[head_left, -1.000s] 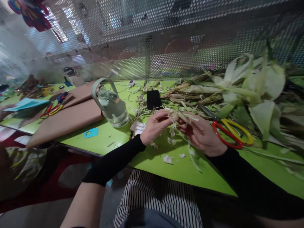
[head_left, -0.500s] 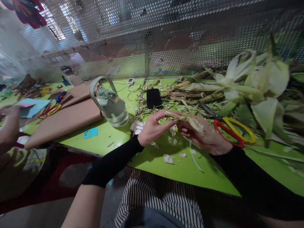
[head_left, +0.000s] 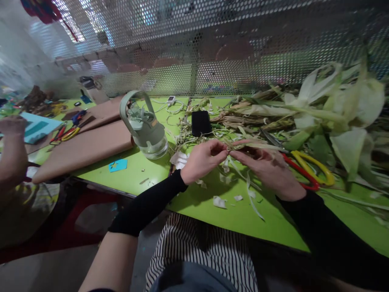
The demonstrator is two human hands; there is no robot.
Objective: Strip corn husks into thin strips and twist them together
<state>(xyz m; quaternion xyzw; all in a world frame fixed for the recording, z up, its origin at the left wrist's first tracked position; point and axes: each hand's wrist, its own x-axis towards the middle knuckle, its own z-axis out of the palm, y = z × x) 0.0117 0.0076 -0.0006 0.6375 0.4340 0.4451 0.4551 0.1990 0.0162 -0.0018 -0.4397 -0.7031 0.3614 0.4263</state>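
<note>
Left hand [head_left: 207, 157] pinching, right hand [head_left: 272, 168] curled nearly closed — both grip a pale husk strip [head_left: 257, 145]! Scissors [head_left: 304, 172] at the right's three o'clock, phone [head_left: 201, 123] at the left's twelve.

Grn btl [head_left: 148, 132] nr blk phone [head_left: 201, 123].

No writing is legible (the orange patch [head_left: 154, 122] on the bottle [head_left: 148, 134] is too small)
</note>
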